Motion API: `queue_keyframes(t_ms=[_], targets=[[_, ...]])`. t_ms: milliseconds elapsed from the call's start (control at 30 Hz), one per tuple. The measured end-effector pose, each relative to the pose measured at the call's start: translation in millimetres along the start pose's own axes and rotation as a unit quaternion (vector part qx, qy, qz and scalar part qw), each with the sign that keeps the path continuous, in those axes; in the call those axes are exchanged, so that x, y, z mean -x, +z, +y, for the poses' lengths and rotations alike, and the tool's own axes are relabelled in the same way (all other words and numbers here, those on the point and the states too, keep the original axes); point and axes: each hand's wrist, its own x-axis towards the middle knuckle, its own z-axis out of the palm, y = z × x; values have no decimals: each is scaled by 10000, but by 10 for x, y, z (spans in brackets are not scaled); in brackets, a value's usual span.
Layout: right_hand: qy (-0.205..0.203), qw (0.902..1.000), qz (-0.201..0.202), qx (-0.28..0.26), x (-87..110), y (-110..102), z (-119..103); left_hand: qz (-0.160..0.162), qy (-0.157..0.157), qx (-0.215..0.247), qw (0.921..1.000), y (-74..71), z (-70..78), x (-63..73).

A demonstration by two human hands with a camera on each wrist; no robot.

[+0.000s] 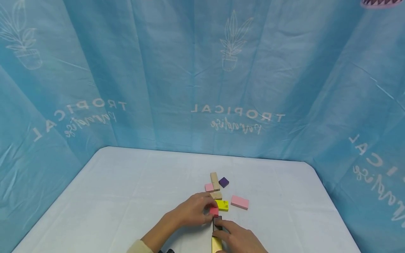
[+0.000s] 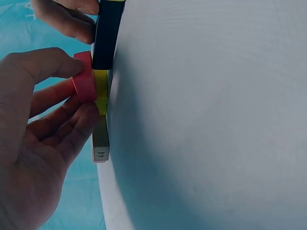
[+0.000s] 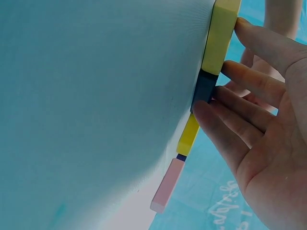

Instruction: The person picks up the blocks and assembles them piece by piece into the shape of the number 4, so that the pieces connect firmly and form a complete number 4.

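Observation:
My left hand (image 1: 194, 210) pinches a red block (image 1: 214, 211) between thumb and fingers; the left wrist view shows the red block (image 2: 85, 79) from its side. Just beyond it lies a bright yellow block (image 1: 223, 205). My right hand (image 1: 242, 239) reaches in from the right, its fingers extended, with fingertips on a dark block (image 1: 217, 227). The right thumb is at the side of a pale yellow block (image 3: 221, 38), which lies end to end with the dark block on the near side.
Beyond the hands lie two plain wooden blocks (image 1: 214, 180), a small pink block (image 1: 209, 187) and a purple block (image 1: 224, 182). A larger pink block (image 1: 239, 202) sits to the right. Blue printed curtains (image 1: 171, 77) surround the white table (image 1: 126, 182).

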Motion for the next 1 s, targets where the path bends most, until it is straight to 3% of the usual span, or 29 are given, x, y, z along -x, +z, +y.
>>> queue_keyframes(t_ms=[333,1000], targets=[[-34,10000,41,-4,-1,12,8,293,176,-46,9994,43,-24,-56],[3,10000,-88,-44,-2,-5,19,306,416,73,9986,86,-47,-70]])
